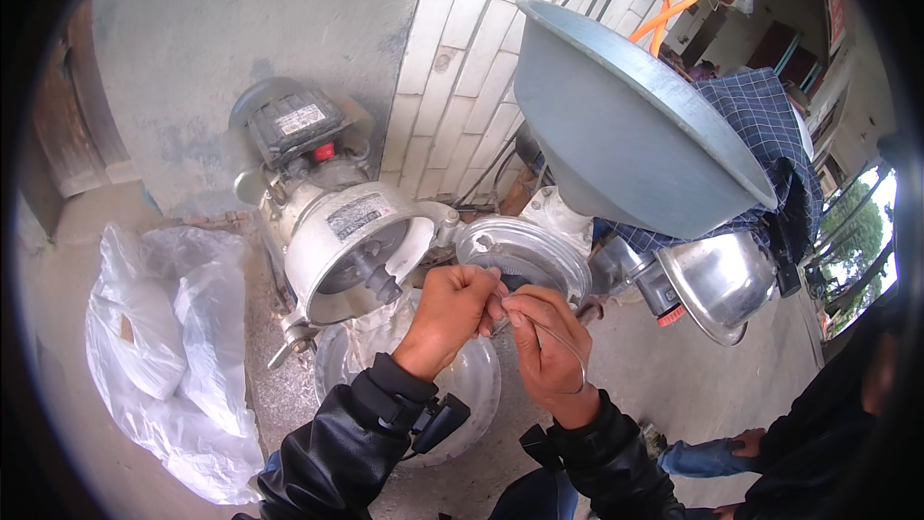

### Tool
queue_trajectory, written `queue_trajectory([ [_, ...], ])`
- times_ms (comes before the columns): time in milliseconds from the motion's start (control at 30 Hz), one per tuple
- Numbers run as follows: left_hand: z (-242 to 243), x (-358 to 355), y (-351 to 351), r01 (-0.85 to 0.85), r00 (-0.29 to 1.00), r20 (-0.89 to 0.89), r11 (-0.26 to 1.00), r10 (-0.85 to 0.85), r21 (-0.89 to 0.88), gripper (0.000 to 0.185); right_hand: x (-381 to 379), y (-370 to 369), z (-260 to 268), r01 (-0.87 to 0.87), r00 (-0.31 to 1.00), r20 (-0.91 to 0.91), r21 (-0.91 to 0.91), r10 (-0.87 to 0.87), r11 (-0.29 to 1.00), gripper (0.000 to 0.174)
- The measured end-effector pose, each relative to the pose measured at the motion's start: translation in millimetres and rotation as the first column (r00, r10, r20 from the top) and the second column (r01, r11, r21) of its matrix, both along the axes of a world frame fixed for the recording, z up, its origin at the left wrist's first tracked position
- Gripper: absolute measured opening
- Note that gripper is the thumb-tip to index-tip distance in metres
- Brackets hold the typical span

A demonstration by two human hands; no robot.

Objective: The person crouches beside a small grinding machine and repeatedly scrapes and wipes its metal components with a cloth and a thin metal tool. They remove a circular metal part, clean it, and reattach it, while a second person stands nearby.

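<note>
My left hand [455,310] and my right hand [550,350] meet near the middle of the view, fingertips pinched on a thin piece of wire [552,336]. From the fingertips the wire curves back over my right palm and ends in a bend near the wrist. Just beyond my hands is the round ridged metal door [577,271] of a grinding mill, swung open on its hinge. The mill's white metal housing [317,260] stands to the left, with a dark shaft [379,282] sticking out of it. A big grey metal hopper bowl [635,108] rises above the door.
A clear plastic tub [485,404] sits on the ground below my hands. Plastic bags [173,347] lie at the left. A motor with a red switch [324,152] is behind the housing. A shiny metal bowl [722,282] stands right; a person in jeans [704,457] is at lower right.
</note>
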State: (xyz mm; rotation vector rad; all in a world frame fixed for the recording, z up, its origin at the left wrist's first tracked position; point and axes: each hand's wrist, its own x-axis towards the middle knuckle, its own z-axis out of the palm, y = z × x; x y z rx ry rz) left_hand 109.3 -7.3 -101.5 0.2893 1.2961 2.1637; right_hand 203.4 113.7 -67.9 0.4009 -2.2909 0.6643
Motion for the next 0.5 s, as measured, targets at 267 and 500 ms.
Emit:
queue_trajectory([
  [267, -23.7, -12.5, 10.3, -0.555, 0.687, -0.648, 0.812, 0.327, -0.179, 0.049, -8.7, 5.1, 7.3, 0.038, 0.993, 0.121, -0.368, 0.007, 0.929, 0.02],
  [500, -31.5, -36.5, -4.1, -0.301, 0.752, -0.658, 0.914, 0.051, -0.273, 0.079, -23.0, 0.6, 12.7, 0.066, 0.974, 0.21, -0.623, 0.086, 0.779, 0.027],
])
